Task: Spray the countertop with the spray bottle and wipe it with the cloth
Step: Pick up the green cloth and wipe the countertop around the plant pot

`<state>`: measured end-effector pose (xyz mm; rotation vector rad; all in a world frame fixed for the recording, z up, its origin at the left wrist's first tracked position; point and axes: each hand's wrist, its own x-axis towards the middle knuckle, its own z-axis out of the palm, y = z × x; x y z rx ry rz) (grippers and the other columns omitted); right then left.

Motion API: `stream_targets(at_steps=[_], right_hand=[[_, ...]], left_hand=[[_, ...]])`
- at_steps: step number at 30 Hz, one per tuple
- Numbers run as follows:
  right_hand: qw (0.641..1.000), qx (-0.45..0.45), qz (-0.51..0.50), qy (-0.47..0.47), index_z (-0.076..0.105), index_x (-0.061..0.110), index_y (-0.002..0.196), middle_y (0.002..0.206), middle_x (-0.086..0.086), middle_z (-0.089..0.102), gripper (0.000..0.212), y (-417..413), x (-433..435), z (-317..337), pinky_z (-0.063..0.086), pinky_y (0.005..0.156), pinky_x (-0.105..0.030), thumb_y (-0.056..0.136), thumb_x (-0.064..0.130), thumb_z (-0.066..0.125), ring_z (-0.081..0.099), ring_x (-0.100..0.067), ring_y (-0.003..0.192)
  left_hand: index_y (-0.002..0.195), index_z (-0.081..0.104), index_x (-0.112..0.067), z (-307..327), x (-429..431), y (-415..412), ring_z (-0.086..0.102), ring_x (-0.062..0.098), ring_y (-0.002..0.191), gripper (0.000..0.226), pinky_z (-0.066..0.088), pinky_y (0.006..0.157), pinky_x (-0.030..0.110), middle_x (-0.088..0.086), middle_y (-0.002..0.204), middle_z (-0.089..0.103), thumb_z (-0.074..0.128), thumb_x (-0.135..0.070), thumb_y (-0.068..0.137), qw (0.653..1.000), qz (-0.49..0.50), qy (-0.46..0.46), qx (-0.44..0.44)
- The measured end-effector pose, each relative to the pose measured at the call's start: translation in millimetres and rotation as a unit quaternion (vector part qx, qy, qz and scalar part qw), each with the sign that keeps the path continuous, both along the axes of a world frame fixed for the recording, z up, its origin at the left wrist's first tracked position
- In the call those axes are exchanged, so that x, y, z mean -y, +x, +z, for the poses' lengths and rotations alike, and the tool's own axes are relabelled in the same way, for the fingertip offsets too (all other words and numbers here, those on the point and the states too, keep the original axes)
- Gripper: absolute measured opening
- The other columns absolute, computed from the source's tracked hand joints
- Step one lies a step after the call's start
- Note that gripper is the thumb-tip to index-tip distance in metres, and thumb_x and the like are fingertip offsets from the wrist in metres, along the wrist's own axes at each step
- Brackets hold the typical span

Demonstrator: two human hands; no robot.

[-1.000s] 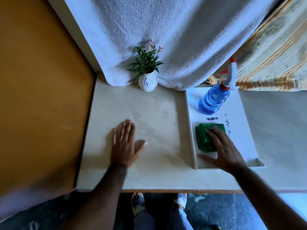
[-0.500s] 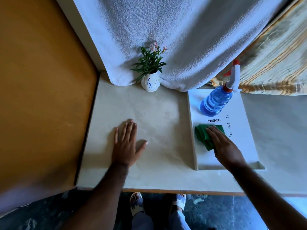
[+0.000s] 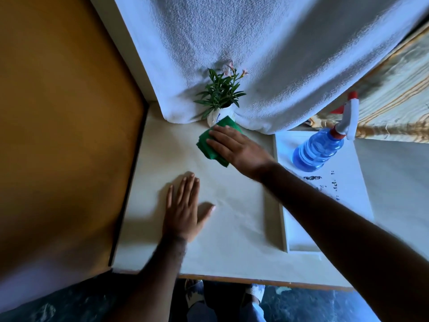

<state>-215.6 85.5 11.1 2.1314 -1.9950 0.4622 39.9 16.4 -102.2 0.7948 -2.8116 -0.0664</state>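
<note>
The cream countertop (image 3: 236, 231) fills the middle of the view. A folded green cloth (image 3: 210, 145) lies on it at the back, right in front of the small vase. My right hand (image 3: 236, 149) presses flat on the cloth, fingers spread over it and pointing left. My left hand (image 3: 185, 210) rests palm down on the countertop nearer to me, fingers apart, holding nothing. The blue spray bottle (image 3: 318, 152) with a white and red trigger head stands untouched on the white tray (image 3: 299, 238) at the right.
A white vase with a green plant (image 3: 220, 96) stands at the back edge, touching the cloth's far corner. A white towel (image 3: 255, 54) hangs behind it. An orange wall (image 3: 58, 112) borders the left side. My feet show below the counter's front edge.
My right hand carried the green cloth off the white tray, left and back across the countertop to the spot before the vase. The left hand stayed put.
</note>
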Motion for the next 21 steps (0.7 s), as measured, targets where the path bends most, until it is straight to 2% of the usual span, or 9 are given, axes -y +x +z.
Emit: stream_targets(at_steps=[5,9,14,18,21], right_hand=[[0.999,-0.02,0.027,0.017,0.062,-0.006,0.132,0.137,-0.029,0.061,0.039,-19.5,35.2,-0.8,0.048,0.107,-0.059,0.094,-0.012,0.064,0.056,-0.048,0.13],[0.996,-0.031,0.059,0.056,0.066,-0.009,0.126,0.133,-0.031,0.064,0.035,-33.7,48.0,-6.6,0.049,0.106,-0.06,0.1,-0.002,0.043,0.058,-0.05,0.126],[0.992,-0.001,0.076,0.096,0.063,-0.005,0.132,0.141,-0.03,0.057,0.035,-43.5,53.9,-21.4,0.047,0.108,-0.06,0.098,-0.009,0.058,0.053,-0.051,0.132],[0.986,0.034,0.079,0.141,0.064,-0.005,0.131,0.142,-0.029,0.057,0.044,-39.1,50.9,-31.8,0.046,0.109,-0.06,0.101,0.003,0.033,0.052,-0.049,0.133],[0.983,0.076,0.058,0.154,0.061,-0.004,0.135,0.145,-0.026,0.055,0.048,-33.5,46.7,-39.1,0.045,0.112,-0.056,0.092,-0.018,0.046,0.05,-0.047,0.136]], left_hand=[[0.162,0.035,-0.009,0.0,0.7,-0.9,0.033,0.03,0.159,0.091,0.038,0.125,0.061,0.011,0.172,0.035,0.051,-0.071,0.097,1.0,-0.001,-0.002,0.011],[0.163,0.035,-0.009,-1.6,1.9,-0.8,0.033,0.03,0.159,0.091,0.039,0.124,0.062,0.011,0.172,0.034,0.047,-0.072,0.099,1.0,0.002,-0.004,0.013],[0.163,0.033,-0.009,-2.1,2.8,-0.8,0.031,0.03,0.16,0.093,0.038,0.125,0.062,0.011,0.173,0.032,0.049,-0.073,0.098,1.0,-0.001,-0.005,0.026],[0.163,0.034,-0.008,-2.2,3.1,-1.0,0.032,0.03,0.16,0.09,0.038,0.125,0.062,0.012,0.173,0.033,0.046,-0.072,0.1,1.0,-0.002,-0.008,0.02],[0.163,0.034,-0.008,-2.5,4.1,-1.3,0.032,0.029,0.16,0.09,0.038,0.124,0.062,0.011,0.173,0.033,0.041,-0.073,0.101,1.0,-0.003,0.001,0.025]])
